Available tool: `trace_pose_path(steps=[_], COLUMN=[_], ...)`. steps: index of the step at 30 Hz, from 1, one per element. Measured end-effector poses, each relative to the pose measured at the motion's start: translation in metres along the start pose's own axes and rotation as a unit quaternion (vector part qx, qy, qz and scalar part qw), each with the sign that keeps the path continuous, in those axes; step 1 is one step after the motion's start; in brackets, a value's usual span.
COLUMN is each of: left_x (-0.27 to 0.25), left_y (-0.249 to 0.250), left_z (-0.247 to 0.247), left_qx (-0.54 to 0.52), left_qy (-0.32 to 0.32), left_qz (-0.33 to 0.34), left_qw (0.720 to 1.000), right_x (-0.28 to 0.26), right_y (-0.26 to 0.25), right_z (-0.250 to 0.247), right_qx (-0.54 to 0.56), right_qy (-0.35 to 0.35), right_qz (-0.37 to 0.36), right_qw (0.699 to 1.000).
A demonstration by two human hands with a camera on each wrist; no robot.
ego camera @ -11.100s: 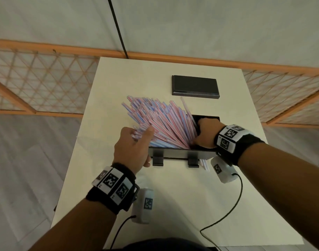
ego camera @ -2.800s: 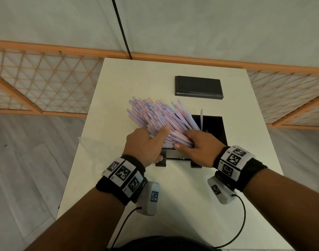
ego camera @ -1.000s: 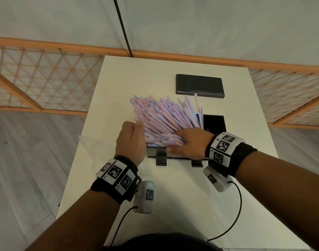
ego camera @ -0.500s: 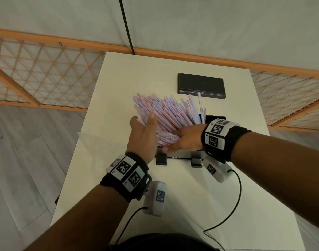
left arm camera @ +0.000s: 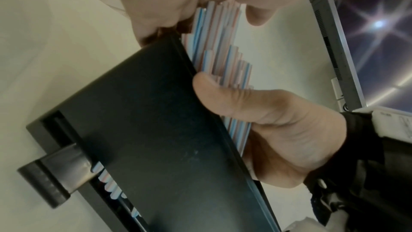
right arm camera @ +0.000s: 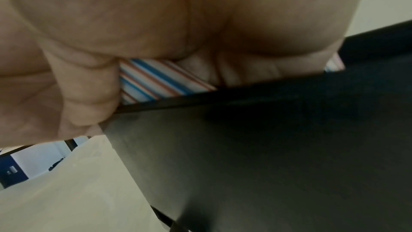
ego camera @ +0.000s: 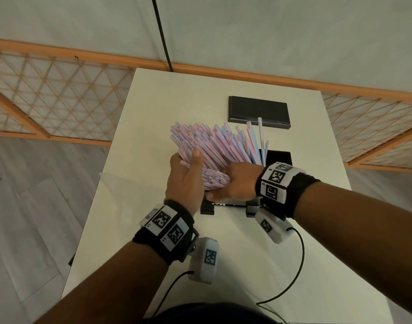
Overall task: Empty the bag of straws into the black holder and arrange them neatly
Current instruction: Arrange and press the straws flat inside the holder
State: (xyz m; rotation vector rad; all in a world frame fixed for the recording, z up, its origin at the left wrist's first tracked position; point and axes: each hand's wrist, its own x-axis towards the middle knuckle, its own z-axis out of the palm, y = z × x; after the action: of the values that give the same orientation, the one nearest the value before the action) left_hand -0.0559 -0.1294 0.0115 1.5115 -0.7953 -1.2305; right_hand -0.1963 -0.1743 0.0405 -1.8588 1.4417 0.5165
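Observation:
A thick bundle of pink-and-blue striped straws (ego camera: 214, 146) stands in the black holder (ego camera: 278, 156) and fans out toward the far left. My left hand (ego camera: 186, 176) grips the bundle from its left side, thumb lying up along it. My right hand (ego camera: 235, 181) curls over the straws' near ends, thumb underneath by the holder's front. The left wrist view shows the straws (left arm camera: 220, 59) above the holder's front wall (left arm camera: 156, 130), with a few straw ends in its lower slot. In the right wrist view the straws (right arm camera: 160, 80) sit under my curled fingers, above the holder (right arm camera: 267, 138).
A flat black lid (ego camera: 258, 111) lies at the far side of the cream table (ego camera: 247, 265). The clear bag (ego camera: 121, 183) lies at the table's left edge. Wrist-camera cables (ego camera: 291, 277) trail across the near part. An orange lattice fence (ego camera: 60, 97) runs behind.
My left hand went from a flat palm on the bundle's left side to gripping it with the thumb up. The straws are gathered tighter and a little more upright. My right hand stayed on the near ends.

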Motion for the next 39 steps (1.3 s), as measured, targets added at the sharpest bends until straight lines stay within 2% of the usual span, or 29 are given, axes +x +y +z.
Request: trace_pose_path(steps=[3, 10, 17, 24, 29, 32, 36, 39], left_x=[-0.002, 0.001, 0.002, 0.004, 0.002, 0.003, 0.004, 0.009], left_y=[-0.001, -0.003, -0.002, 0.000, 0.000, -0.003, -0.007, -0.008], left_z=[-0.002, -0.002, -0.002, -0.003, -0.005, -0.007, -0.008, -0.012], left_qx=[-0.003, -0.012, -0.017, 0.005, 0.002, -0.011, -0.026, -0.028], left_qy=[-0.003, -0.027, -0.042, -0.059, -0.067, -0.072, -0.059, -0.031], left_qz=[-0.012, -0.035, -0.034, -0.030, -0.030, -0.030, -0.010, 0.030], left_qw=[1.000, 0.999, 0.998, 0.998, 0.997, 0.997, 0.998, 0.999], right_x=[-0.002, 0.006, 0.006, 0.000, -0.002, 0.001, 0.003, 0.005], right_y=[-0.002, -0.005, -0.005, -0.004, -0.007, -0.010, -0.010, -0.013], right_z=[0.004, 0.006, 0.004, 0.002, -0.003, 0.001, 0.002, 0.002], right_qx=[-0.026, 0.018, 0.029, 0.071, 0.074, 0.105, 0.113, 0.048], right_qy=[0.025, -0.003, -0.014, 0.002, 0.003, 0.014, 0.038, 0.068], right_qz=[0.019, -0.004, 0.009, -0.034, -0.035, -0.069, -0.082, -0.081], right_qw=[0.999, 1.000, 0.999, 0.997, 0.997, 0.992, 0.989, 0.993])
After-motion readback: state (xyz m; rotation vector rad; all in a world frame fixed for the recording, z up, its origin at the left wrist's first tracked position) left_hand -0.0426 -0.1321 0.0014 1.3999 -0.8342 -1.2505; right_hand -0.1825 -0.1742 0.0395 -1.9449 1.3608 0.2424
